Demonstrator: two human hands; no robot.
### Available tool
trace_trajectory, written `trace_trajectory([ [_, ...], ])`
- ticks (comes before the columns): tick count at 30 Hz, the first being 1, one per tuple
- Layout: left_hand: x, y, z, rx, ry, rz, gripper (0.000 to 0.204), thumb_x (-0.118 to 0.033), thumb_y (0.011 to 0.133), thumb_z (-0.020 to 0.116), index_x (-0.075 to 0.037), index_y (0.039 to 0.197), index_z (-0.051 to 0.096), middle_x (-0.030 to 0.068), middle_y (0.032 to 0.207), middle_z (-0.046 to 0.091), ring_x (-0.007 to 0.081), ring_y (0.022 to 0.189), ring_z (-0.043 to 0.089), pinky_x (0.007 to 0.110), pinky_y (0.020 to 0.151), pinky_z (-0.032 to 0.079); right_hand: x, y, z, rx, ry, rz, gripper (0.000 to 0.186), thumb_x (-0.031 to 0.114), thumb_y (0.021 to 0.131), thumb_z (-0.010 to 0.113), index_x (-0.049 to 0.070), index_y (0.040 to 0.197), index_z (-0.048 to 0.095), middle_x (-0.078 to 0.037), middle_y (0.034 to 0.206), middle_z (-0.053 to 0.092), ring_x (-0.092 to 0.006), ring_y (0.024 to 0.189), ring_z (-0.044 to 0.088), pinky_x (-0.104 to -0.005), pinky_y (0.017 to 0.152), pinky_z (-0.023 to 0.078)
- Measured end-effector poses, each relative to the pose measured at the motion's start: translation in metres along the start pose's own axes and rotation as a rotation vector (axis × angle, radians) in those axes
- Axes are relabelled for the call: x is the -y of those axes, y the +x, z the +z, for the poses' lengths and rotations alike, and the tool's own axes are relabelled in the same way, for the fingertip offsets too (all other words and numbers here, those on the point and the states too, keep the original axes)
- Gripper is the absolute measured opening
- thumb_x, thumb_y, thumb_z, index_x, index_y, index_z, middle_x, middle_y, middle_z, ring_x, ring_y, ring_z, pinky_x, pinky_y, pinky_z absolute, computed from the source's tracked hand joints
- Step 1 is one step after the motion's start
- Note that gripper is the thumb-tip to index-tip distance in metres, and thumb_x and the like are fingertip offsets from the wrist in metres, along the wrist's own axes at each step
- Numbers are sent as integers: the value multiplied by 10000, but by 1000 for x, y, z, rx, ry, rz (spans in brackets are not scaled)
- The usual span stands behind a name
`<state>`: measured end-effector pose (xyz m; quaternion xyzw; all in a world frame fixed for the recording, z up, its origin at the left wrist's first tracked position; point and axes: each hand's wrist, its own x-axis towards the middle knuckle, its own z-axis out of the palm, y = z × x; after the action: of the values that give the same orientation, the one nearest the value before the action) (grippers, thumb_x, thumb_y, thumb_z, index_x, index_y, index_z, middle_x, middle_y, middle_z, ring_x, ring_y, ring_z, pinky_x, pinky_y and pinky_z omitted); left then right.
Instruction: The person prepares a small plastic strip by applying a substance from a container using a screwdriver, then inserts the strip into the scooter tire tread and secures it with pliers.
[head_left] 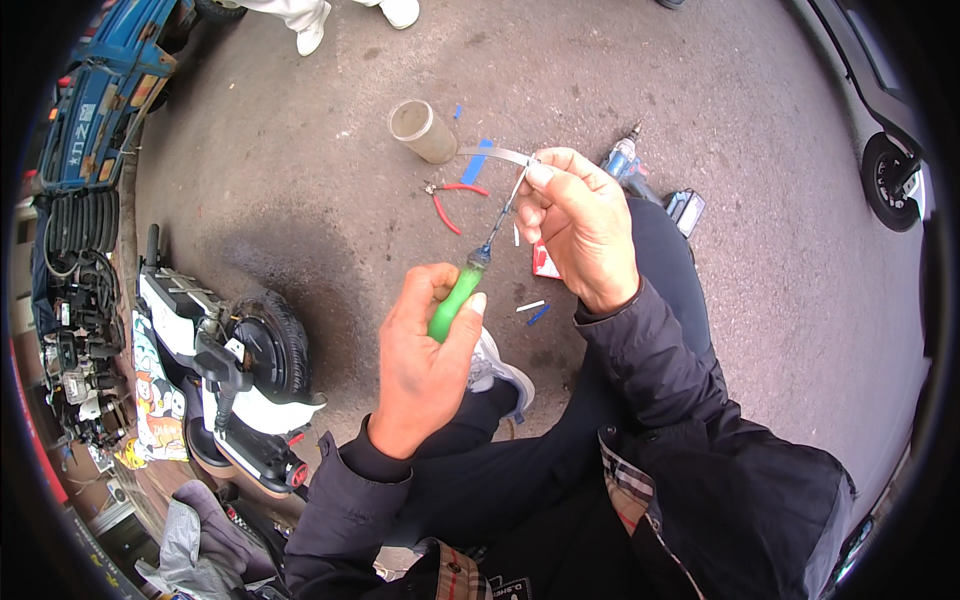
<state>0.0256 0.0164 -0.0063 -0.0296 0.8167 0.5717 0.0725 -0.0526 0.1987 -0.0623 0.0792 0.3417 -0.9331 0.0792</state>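
My left hand (425, 355) is closed around the green handle of a screwdriver (455, 305). The shaft points up and away from me, and its tip reaches the fingertips of my right hand (585, 225). Between thumb and forefinger, that right hand pinches the end of a thin, curved metal band (505, 154), which stretches left toward a grey-brown cylinder (432, 138) on the ground. Whether the band touches the cylinder cannot be made out. Just below the band lie red-handled cutting pliers (446, 212), spread apart, and a flat blue strip (477, 163).
A blue cordless drill (622, 158) lies beyond my right knee. Small white and blue pieces and a red-and-white packet (545, 262) are scattered near my shoe (500, 375). To the left stands a white scooter (235, 390); a blue vehicle (110, 95) is behind it. Another person's white shoes (312, 30) show far off.
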Motion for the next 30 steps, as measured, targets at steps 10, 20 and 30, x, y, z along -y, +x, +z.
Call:
trace_trajectory([
  [10, 2, -4, 7, 0, -63, -89, 169, -94, 1013, 648, -22, 1145, 573, 36, 890, 607, 73, 769, 515, 274, 665, 452, -12, -3, 5, -38, 181, -29, 129, 81, 1008, 618, 5, 1112, 616, -113, 956, 704, -193, 794, 699, -342, 715, 581],
  [20, 7, -2, 6, 17, -134, -126, 173, -107, 1058, 610, -35, 1186, 519, -37, 834, 517, 4, 620, 405, 200, 522, 323, -13, -4, 0, -22, 235, -13, 161, 96, 1025, 572, 21, 1167, 561, -149, 1063, 701, -302, 966, 751, -441, 869, 626],
  [30, 7, 1, 4, -1, -230, -191, 175, -120, 1035, 641, -20, 1158, 566, 6, 940, 586, 52, 827, 497, 238, 721, 438, -8, 1, -10, 78, 329, 33, 128, 100, 1023, 537, 23, 1122, 564, -206, 1153, 693, -381, 1094, 722, -492, 944, 607],
])
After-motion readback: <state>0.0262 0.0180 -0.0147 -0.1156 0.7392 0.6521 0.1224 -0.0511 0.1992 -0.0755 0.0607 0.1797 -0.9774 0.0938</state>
